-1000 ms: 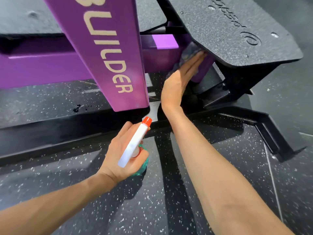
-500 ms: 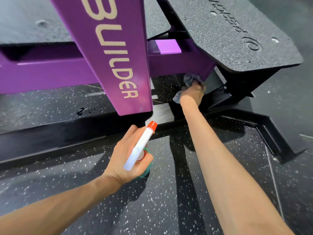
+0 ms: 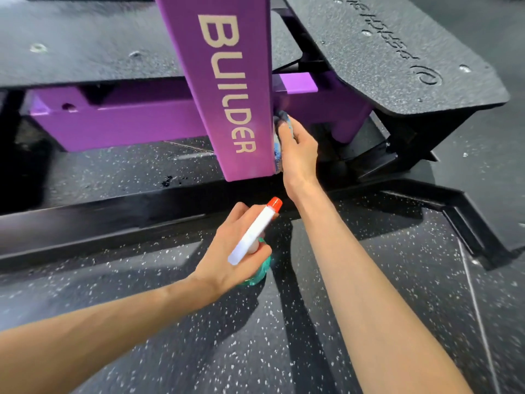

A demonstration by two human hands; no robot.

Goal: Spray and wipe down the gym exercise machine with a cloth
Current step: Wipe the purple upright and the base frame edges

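Nearest, the spray bottle (image 3: 252,237) is gripped at its neck by the left hand (image 3: 227,257), fingers wrapped round it below the white head. The orange nozzle (image 3: 274,203) is pointed up and away, past the knuckles, and the teal body (image 3: 257,275) is tucked beneath the palm. The bottle is judged light, rigid plastic, possibly slick if wet, so the neck is the sound place to hold it.

Beyond the nozzle, the cloth (image 3: 281,120) is held by the right hand (image 3: 298,149), whose fingers are lightly curled over it. It is trapped between the palm and the right-hand face of the purple upright (image 3: 235,89). Only bunched edges can be seen at the fingertips and beside the heel of the hand. The cloth is judged soft, limp and light, best kept gathered under the palm so that it is not dragged loose.

The upright, lettered BUILDER, is judged heavy, stiff and smooth-painted, so firm pressure can be borne. Farther off, to the right of that hand, a black textured footplate (image 3: 397,52) is seen.
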